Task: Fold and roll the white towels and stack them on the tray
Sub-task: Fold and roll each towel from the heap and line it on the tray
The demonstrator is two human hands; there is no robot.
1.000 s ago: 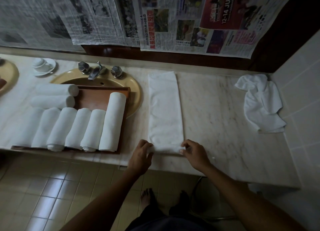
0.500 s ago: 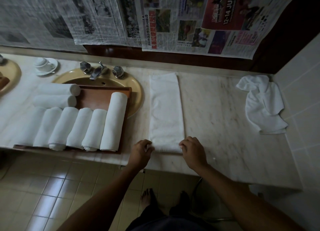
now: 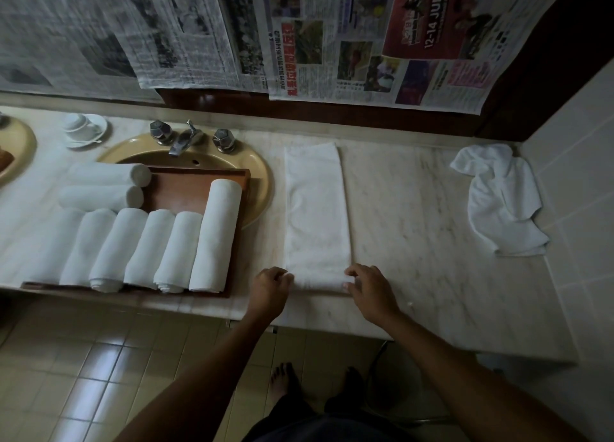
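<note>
While your left hand (image 3: 269, 287) and right hand (image 3: 369, 289) sit at the near end of the folded towel (image 3: 317, 209), both have fingers curled onto its near edge, one at each corner. That near edge looks slightly rolled up under your fingertips; I can't tell how far the roll goes. The towel lies as a long narrow strip on the marble desk (image 3: 415, 209), running from the near edge toward the far wall, just right of the sink (image 3: 255, 172).

The wooden tray (image 3: 192, 189) sits left of the strip, resting over the sink basin. Six rolled towels (image 3: 146, 245) lie side by side along its near part, ends pointing at you; the rightmost one is longest. Two more rolls (image 3: 106, 186) lie crosswise behind them at the far left of the tray, one beside the other.

A crumpled towel (image 3: 501, 199) lies at the far right of the desk, against the tiled side wall, well apart from your hands.

The faucet (image 3: 186, 139) with two knobs stands at the far rim of the sink. A cup on a saucer (image 3: 83, 129) sits far left of it. Newspaper sheets (image 3: 299, 33) hang along the far wall. Your bare feet (image 3: 282, 382) show on the tiled floor below the desk edge.
</note>
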